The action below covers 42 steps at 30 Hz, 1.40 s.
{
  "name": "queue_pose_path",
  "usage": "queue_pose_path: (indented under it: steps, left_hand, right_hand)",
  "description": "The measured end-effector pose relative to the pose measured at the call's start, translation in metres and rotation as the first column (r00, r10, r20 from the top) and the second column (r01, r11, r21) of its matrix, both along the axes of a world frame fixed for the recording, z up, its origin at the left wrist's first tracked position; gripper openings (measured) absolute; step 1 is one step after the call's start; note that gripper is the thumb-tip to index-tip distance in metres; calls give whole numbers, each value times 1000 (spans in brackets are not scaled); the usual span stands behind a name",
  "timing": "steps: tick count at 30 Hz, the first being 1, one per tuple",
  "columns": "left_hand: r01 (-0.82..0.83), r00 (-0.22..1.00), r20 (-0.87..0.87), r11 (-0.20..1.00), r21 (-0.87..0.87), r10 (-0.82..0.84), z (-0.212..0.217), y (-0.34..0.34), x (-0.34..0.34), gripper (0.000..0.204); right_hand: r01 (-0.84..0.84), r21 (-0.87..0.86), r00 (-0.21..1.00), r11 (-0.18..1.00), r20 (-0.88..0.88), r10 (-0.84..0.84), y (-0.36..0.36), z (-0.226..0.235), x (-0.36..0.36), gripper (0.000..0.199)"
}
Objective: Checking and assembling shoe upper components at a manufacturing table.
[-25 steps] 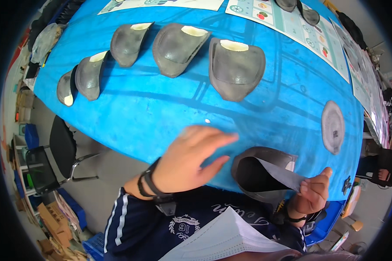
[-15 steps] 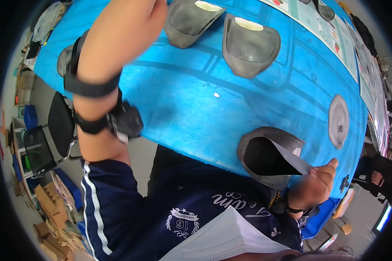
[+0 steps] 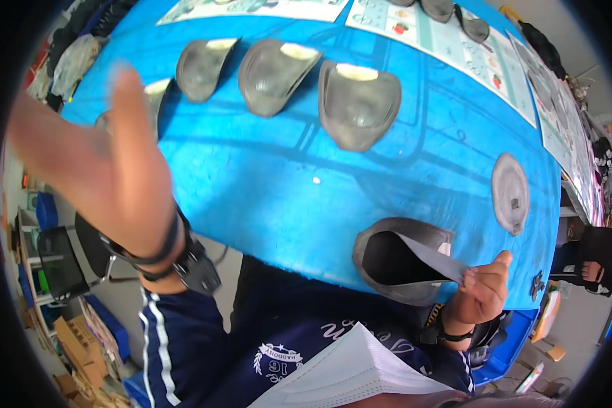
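Your right hand (image 3: pixel 479 296) pinches grey liner strip (image 3: pixel 428 255), running up-left into dark moulded shoe piece (image 3: pixel 394 262) at table edge (image 3: pixel 285 262). Your left hand (image 3: pixel 109 163) raised, blurred, fingers open, empty, well apart.

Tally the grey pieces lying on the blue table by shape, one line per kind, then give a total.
Curved shell pieces in the far row: 4 in view, one partly behind the left hand
Flat oval piece: 1
Open-topped dark piece at the near edge, its strip pinched in the right hand: 1
Total: 6
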<state>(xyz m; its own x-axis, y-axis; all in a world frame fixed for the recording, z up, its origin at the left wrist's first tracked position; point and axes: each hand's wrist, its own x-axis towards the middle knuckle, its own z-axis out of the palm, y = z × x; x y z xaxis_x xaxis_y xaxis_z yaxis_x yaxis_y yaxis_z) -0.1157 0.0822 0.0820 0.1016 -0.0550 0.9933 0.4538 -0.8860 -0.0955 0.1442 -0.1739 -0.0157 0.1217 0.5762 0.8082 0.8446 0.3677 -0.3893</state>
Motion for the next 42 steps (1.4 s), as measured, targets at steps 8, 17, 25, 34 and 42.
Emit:
queue_pose_path:
  steps: [8,17,25,34,42]
  left_hand:
    - [26,871,-249,545,-838,-424,-85,-77,23,25]
    - [69,822,-268,556,-829,-502,-94,-79,36,23]
    - [67,857,-261,599,-798,-444,-97,-81,34,18]
    - [110,840,-266,628,-770,-473,-99,-81,33,17]
    - [114,840,-269,638,-762,-471,-100,-81,34,16]
  right_hand:
    - [47,66,998,997,-40,-45,-3,5,1,10]
    - [88,98,996,991,-4,-88,-8,3,4,10]
    - [73,95,997,993,23,-75,-8,3,3,11]
    - [93,124,994,988,48,-100,-6,2,3,7]
    - [116,122,993,986,3,-117,-3,3,1,16]
